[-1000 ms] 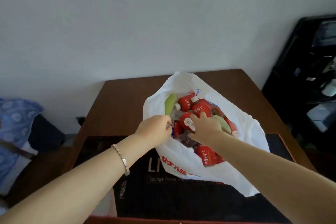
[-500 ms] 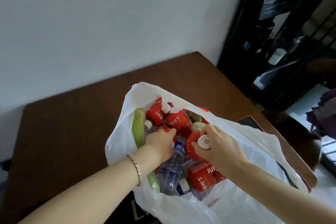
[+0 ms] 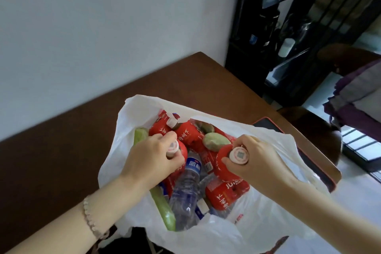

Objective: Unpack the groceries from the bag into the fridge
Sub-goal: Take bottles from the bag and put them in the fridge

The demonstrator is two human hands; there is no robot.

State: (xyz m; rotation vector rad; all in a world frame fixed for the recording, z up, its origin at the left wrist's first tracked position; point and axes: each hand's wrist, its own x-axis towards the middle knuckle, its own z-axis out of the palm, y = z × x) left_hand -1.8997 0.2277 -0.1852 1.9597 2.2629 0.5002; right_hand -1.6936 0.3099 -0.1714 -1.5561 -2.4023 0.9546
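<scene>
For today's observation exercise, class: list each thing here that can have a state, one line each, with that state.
White bag: open, full, on the table.
Left hand: grips a bottle neck.
Right hand: grips a bottle neck.
Left red bottle: cap on, held, inside the bag.
Right red bottle: cap on, held, inside the bag.
Water bottle: lying inside the bag.

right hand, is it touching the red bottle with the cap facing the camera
Touching. The head view shows the right hand with fingers and thumb curled round the neck of the red bottle, just under its white cap.
</scene>
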